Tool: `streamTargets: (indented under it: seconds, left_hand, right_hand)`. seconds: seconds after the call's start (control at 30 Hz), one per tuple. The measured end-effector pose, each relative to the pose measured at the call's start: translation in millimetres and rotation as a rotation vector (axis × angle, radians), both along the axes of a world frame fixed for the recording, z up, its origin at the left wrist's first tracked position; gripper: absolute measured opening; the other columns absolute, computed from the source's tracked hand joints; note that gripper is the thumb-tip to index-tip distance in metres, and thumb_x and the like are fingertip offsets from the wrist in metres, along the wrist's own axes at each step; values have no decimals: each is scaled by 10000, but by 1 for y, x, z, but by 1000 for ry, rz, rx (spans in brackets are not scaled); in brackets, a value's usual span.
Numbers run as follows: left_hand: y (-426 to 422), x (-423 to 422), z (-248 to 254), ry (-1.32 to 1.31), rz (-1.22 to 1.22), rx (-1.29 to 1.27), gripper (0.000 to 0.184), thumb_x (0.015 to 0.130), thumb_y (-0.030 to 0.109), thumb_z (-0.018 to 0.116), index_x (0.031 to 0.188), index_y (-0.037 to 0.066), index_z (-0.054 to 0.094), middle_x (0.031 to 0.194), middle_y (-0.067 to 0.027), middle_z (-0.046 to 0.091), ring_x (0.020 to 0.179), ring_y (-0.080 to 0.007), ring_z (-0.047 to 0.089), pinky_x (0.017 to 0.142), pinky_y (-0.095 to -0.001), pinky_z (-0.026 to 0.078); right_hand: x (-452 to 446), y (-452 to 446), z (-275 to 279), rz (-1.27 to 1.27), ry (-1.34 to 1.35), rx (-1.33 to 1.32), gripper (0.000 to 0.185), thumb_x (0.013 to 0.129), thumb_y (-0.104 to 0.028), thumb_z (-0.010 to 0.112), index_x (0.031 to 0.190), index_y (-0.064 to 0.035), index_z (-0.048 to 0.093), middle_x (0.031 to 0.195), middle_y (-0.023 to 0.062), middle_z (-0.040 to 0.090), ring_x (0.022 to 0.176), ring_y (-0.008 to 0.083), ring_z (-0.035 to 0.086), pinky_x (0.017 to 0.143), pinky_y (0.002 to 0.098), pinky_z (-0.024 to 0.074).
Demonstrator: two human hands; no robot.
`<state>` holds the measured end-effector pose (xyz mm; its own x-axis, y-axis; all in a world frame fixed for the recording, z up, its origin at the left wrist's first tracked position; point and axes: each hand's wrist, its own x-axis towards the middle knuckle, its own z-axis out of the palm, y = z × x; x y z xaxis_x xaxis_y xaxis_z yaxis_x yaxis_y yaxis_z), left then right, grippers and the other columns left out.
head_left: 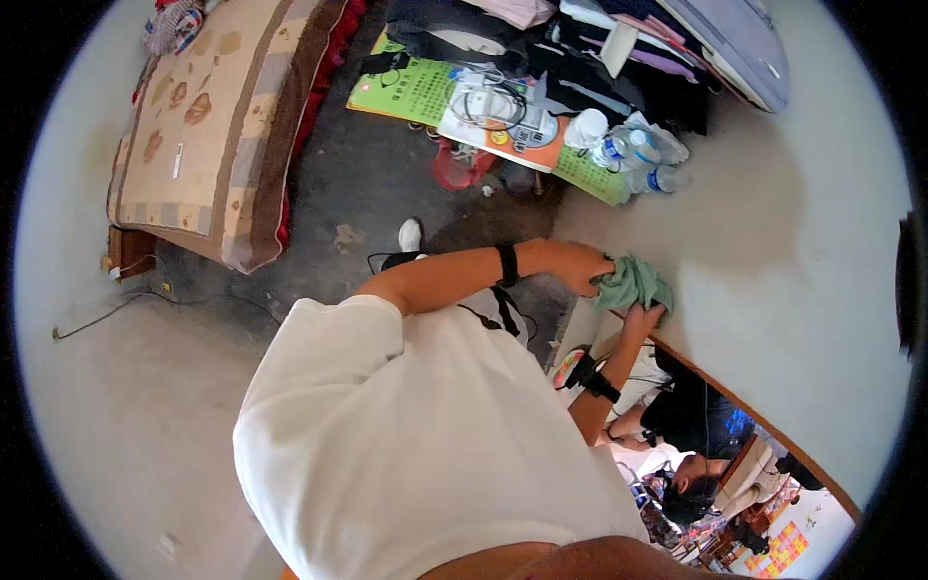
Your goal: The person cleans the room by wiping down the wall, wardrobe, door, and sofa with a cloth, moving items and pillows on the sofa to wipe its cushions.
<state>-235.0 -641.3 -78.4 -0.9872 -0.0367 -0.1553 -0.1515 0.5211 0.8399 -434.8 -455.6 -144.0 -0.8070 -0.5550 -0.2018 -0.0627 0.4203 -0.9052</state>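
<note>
A crumpled green cloth (633,285) is bunched between my two hands, close against the pale wall by the edge of an opening. My left hand (583,268) reaches across from the left and is closed on the cloth, some of its fingers hidden in the folds. From below, my right hand (650,317) grips the cloth's lower edge, fingers curled around it. Black straps sit on both of my wrists.
A bed (208,126) stands at the left. A table (401,92) holds clothes, cables and plastic bottles (643,155). A red basket (462,164) is beneath it. Through the opening, another person (691,416) sits. A cable (184,302) runs along the floor.
</note>
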Motion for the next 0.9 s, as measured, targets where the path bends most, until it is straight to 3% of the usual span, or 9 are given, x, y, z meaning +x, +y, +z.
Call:
streamTargets:
  seconds: [0.2,0.27,0.47,0.57,0.67,0.7,0.77,0.87,0.9]
  left_hand:
    - [-38,138,-35,7,61,139,515,830,252,695,1229,-22,519,1282,-246,504,1201,-380,492,995,-449,434]
    - [-55,205,-48,-35,44,171,534,825,248,700,1253,-16,520,1312,-246,492,1252,-380,450,1029,-440,413]
    - [-84,348,-27,245,239,110,497,821,194,699,1250,-5,546,1293,-210,545,1238,-357,494,1039,-446,406]
    - [-114,413,-9,316,422,174,395,850,128,661,1214,-10,591,1260,-171,605,1162,-310,585,994,-393,453]
    - [-131,443,9,525,904,400,349,957,149,588,1273,2,577,1270,-99,621,1094,-168,601,972,-360,483]
    - [-147,452,6,697,1060,923,376,1008,199,525,1321,-8,536,1279,-103,615,1111,-179,601,984,-364,488]
    - [-157,467,10,662,1139,739,424,1045,249,455,1389,2,468,1325,-99,584,1182,-196,574,1019,-372,473]
    - [-164,488,34,1034,1175,1065,535,1041,337,473,1469,38,355,1425,-114,494,1284,-250,511,1076,-427,434]
    - [-187,499,28,1031,1170,1053,535,1041,337,473,1469,38,355,1425,-114,494,1284,-250,511,1076,-427,434]
  right_hand:
    - [136,-67,53,100,-307,-124,856,795,-74,695,1513,-24,233,1461,238,382,1302,329,434,1100,415,327]
    - [198,-85,48,583,-417,-44,886,792,-90,725,1533,-76,240,1479,202,386,1304,304,443,1096,399,347]
    - [339,-161,21,966,-199,-78,732,827,-211,739,1447,-42,389,1395,128,515,1253,230,492,1061,358,393]
    - [382,-200,67,1082,76,145,437,850,-262,731,1177,2,613,1067,145,689,999,259,650,901,381,494]
    - [399,-227,111,1121,83,226,431,857,-280,726,1171,-5,615,1008,181,690,934,280,665,851,396,507]
    - [394,-250,117,1169,117,231,435,850,-268,723,1179,-5,611,1000,193,690,919,302,669,839,407,515]
    - [404,-259,124,1203,129,241,440,844,-256,720,1187,-5,607,993,205,691,905,324,672,827,418,523]
    - [423,-292,88,1294,718,370,634,805,-208,638,1362,38,463,1077,291,659,1022,426,644,906,501,496]
    - [436,-330,44,1393,880,-11,727,767,-190,628,1412,48,389,1120,350,618,1081,455,611,991,544,427]
